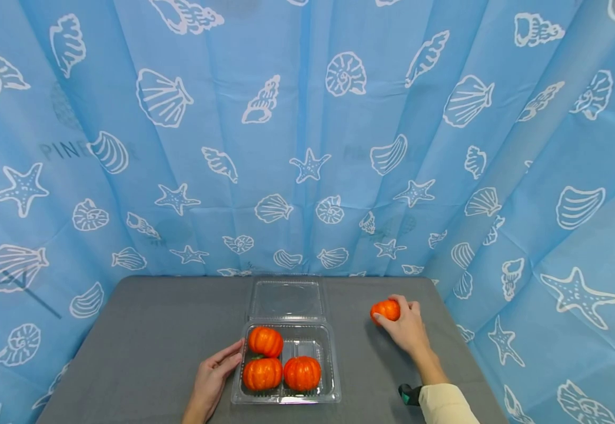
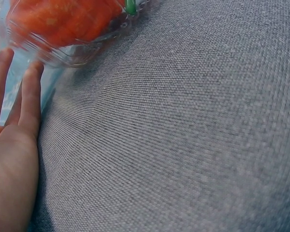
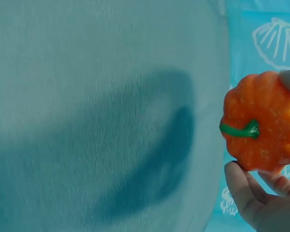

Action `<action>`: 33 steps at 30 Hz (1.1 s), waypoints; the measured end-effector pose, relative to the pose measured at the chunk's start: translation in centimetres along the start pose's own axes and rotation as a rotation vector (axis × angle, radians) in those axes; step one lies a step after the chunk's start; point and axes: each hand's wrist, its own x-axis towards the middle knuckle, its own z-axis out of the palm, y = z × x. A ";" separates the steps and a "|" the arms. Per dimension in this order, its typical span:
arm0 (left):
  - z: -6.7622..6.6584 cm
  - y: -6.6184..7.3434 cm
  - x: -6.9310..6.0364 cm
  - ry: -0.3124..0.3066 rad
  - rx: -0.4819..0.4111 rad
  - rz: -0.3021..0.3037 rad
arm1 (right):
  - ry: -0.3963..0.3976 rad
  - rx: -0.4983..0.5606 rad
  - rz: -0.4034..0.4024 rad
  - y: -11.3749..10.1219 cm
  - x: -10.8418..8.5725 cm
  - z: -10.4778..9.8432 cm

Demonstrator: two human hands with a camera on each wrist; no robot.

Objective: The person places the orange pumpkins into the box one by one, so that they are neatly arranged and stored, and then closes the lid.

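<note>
Held pumpkin (image 3: 268,133) cropped in right wrist view, lettering (image 1: 67,151) unclear

- Pumpkins (image 1: 302,373) are showing orange
- One stem (image 3: 253,129) is showing green
- Blue curtain (image 1: 307,132) is bearing white seashell and starfish prints
- Tablecloth (image 1: 169,330) is showing plain grey

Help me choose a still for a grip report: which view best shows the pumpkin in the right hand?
The right wrist view: the held pumpkin is largest there, its green stem visible, though the right edge crops it. The head view shows it small and partly covered by the right hand; the left wrist view misses it.
</note>
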 end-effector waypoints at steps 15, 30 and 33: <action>0.1 0.0 -0.2 0.011 0.013 0.005 | 0.042 0.120 -0.016 -1.8 -0.7 0.8; 0.0 0.1 0.0 0.017 0.001 -0.032 | 0.044 0.165 0.024 -3.5 -1.0 0.7; 0.0 0.1 0.0 0.015 -0.001 -0.034 | 0.053 0.126 -0.012 -3.5 -1.0 0.8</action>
